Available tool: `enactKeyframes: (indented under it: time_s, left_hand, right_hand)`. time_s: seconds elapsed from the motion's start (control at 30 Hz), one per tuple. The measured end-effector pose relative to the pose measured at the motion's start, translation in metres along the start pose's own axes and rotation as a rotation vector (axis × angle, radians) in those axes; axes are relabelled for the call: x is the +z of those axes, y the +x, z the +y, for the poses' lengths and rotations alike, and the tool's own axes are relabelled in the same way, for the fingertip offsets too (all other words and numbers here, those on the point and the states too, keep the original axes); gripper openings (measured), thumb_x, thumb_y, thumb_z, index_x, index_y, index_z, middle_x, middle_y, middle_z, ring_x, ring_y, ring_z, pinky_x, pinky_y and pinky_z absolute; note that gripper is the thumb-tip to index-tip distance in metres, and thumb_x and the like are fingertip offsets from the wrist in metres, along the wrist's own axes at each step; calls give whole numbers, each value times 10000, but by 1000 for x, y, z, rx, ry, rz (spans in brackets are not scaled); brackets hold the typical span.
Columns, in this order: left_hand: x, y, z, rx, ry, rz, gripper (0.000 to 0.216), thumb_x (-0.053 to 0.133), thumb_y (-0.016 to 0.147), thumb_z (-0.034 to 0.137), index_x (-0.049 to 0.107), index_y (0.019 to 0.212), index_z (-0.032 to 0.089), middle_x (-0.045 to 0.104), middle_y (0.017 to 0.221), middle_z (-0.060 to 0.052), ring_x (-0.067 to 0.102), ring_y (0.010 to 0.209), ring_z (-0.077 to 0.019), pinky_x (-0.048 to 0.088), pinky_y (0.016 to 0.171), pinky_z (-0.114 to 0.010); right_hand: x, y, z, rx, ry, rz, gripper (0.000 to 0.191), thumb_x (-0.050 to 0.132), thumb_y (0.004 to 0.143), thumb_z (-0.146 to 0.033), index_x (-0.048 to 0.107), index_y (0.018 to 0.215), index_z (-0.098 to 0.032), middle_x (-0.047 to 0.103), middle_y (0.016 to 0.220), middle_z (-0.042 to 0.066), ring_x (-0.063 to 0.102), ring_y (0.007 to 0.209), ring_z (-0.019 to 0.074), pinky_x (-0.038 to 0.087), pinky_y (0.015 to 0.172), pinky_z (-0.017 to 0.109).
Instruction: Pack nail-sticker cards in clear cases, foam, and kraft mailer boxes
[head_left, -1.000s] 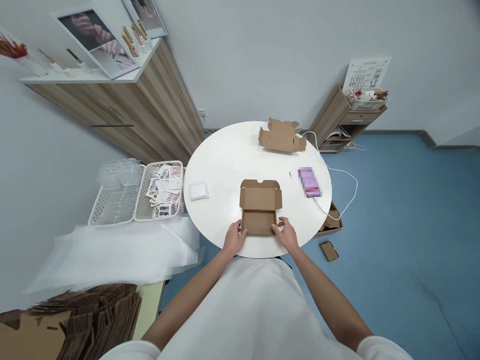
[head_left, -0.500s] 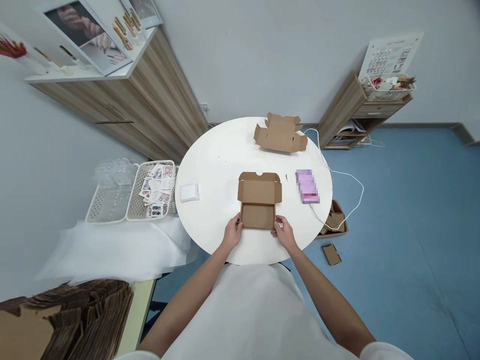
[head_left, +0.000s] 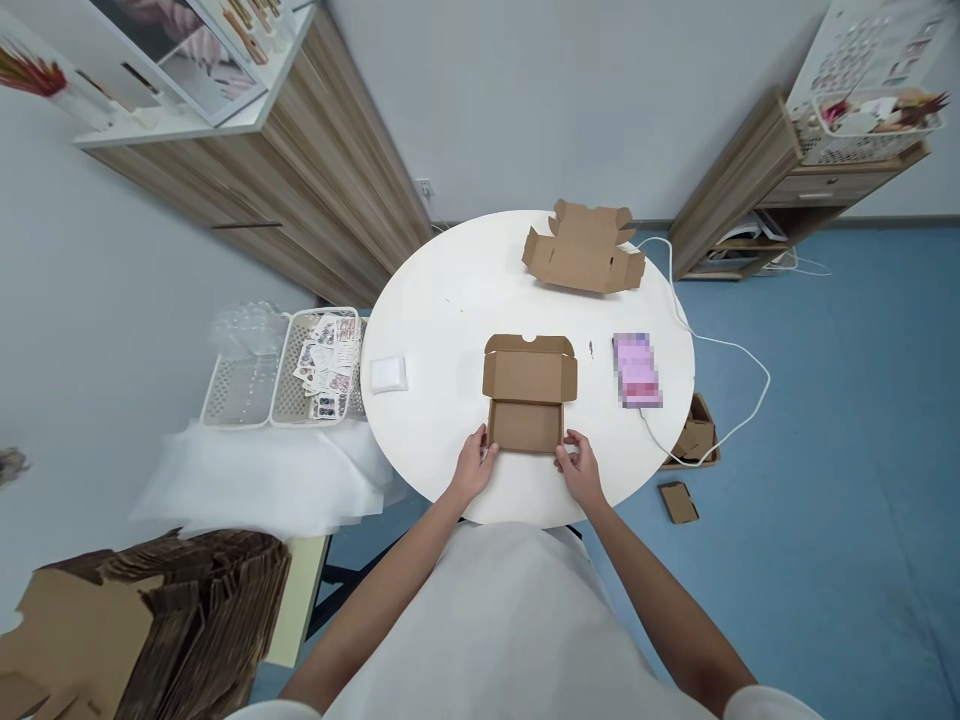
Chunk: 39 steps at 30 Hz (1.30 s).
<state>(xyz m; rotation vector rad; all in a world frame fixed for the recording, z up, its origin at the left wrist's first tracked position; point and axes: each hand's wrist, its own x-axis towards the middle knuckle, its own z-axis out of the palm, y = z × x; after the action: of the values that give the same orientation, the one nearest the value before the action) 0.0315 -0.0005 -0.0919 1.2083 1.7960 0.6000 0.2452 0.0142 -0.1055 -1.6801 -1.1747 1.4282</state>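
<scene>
A brown cardboard box (head_left: 526, 427) lies on the white round table (head_left: 442, 440), its lid raised toward the far side and its inside bare. My left hand (head_left: 475, 465) is at the near left corner, thumb at the front and fingers along the side. At the near right corner, my right hand (head_left: 579, 470) grips in the same way. Farther back on the table rests a partly folded cardboard box blank (head_left: 583, 250). A pink phone-like thing (head_left: 637, 370), blurred out, lies to the right with a white cable. On the left is a small white packet (head_left: 388, 375).
Left of the table stand white baskets (head_left: 279, 385), one with printed cards, above white sheets (head_left: 255, 480) and a stack of flat cardboard (head_left: 202, 600). Right, on the floor, are a carton of cardboard (head_left: 694, 435) and a small box (head_left: 679, 502). Cabinets (head_left: 330, 150) stand behind.
The camera view has shifted, so the whole scene sits differently. Both hands stay at the box's near corners, with the right hand's fingers slightly more spread. The box keeps its raised lid.
</scene>
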Motion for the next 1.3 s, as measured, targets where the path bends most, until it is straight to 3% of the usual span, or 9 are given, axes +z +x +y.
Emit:
enactKeyframes:
  time_s: [0.1,0.23,0.37,0.5,0.7,0.8,0.93,1.17,1.3]
  left_hand:
    - [-4,0,-3,-4,-14,-23,505,415,822,348,318,1280,160,501,1137,-119,498,1008,-189,431,812,-332]
    - [-24,0,-11,6,-16,-30,423,361,847,351,384,1224,161,522,1102,-102,512,978,-166,418,847,-325]
    - [-69,6,-28,1,19,191,393,364,837,370,425,1162,156,493,1108,-114,513,955,-171,444,807,-317]
    - [-129,27,-53,-98,24,438,463,422,802,382,363,1201,152,390,1197,-144,478,1016,-196,446,809,-322]
    - [-185,70,-74,-247,12,310,618,489,760,396,274,1261,105,285,1285,-196,428,1104,-257,339,943,-386]
    - [-192,86,-74,-252,28,298,628,470,773,375,229,1287,105,300,1277,-190,360,1171,-269,320,956,-379]
    - [-195,98,-74,-218,64,275,592,444,794,323,225,1302,113,325,1235,-184,396,1136,-264,327,942,-376]
    - [-196,105,-75,-130,158,315,442,406,811,262,381,1229,120,460,1086,-149,473,1036,-246,352,906,-365]
    - [-191,100,-78,-75,114,292,369,413,802,241,456,1150,127,553,1023,-115,517,971,-218,385,868,-339]
  right_hand:
    - [3,-4,3,1,20,79,486,447,749,-450,349,1162,-215,458,1052,73,494,560,78,456,522,260]
    - [4,-13,-1,-59,-8,362,461,430,768,-421,313,1161,-210,437,967,52,412,523,53,382,455,201]
    - [13,-20,-30,-269,22,486,433,464,763,-363,316,1140,-208,409,896,23,379,506,40,356,461,193]
    - [62,-13,-83,-368,-116,288,283,475,760,-343,461,999,-191,451,792,13,424,563,82,391,513,224]
    - [196,29,-128,-49,-130,-253,333,474,741,-393,488,1020,-213,511,999,49,519,642,101,454,541,240]
    - [244,56,-129,80,-167,-265,402,465,743,-416,451,1089,-211,499,1053,62,546,640,99,458,559,248]
    - [276,83,-131,19,-420,-132,411,469,743,-456,481,1075,-215,534,992,42,545,804,148,429,719,298]
    - [309,90,-128,-46,-555,-41,326,443,783,-380,510,1056,-215,570,932,30,526,883,173,378,808,333]
    - [300,76,-116,-33,-480,-15,276,464,762,-298,533,1017,-218,598,905,8,548,832,148,403,783,297]
